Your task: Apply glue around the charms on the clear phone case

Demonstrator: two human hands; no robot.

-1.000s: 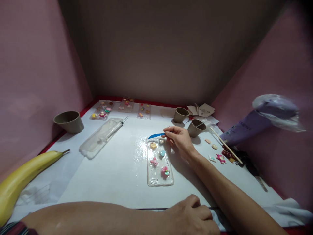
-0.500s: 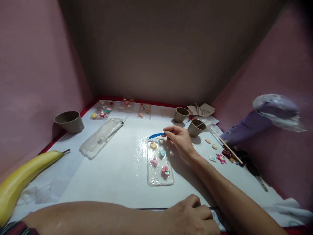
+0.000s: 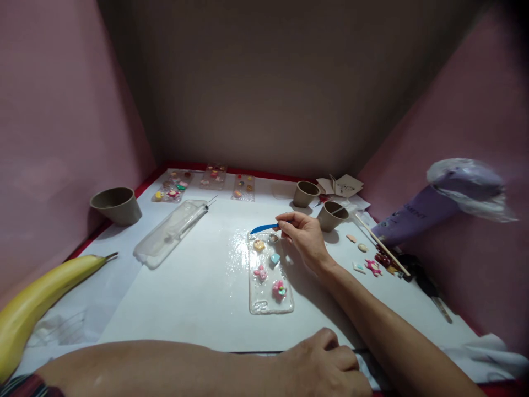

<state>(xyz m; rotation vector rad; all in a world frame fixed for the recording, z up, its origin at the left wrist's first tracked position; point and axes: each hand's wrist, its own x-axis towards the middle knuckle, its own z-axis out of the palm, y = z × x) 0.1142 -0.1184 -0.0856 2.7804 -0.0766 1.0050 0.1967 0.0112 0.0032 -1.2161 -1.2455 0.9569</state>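
Note:
Pinched between the thumb and fingers of my right hand (image 3: pixel 303 237) is a small blue plastic knife (image 3: pixel 264 227). Its blade lies over the top edge of a clear phone case (image 3: pixel 268 306), which is flat on the white paper and looks glossy and wet. Stuck about on the case are small charms: a yellow one (image 3: pixel 259 245), a light-blue one (image 3: pixel 275 258), a pink bunny (image 3: pixel 260 273) and a pink flower-like cluster (image 3: pixel 279 290). My left hand (image 3: pixel 326 366) rests closed by the near table edge with its fingers curled under; anything inside them is hidden.
At left are a banana (image 3: pixel 49 289), a brown cup (image 3: pixel 117 207) and a clear case with a syringe (image 3: pixel 171 234). Decorated cases (image 3: pixel 243 188) line the back. Right are two cups (image 3: pixel 306 194), loose charms (image 3: pixel 373 268), a wooden stick (image 3: pixel 384 245) and a purple bag (image 3: pixel 417 212).

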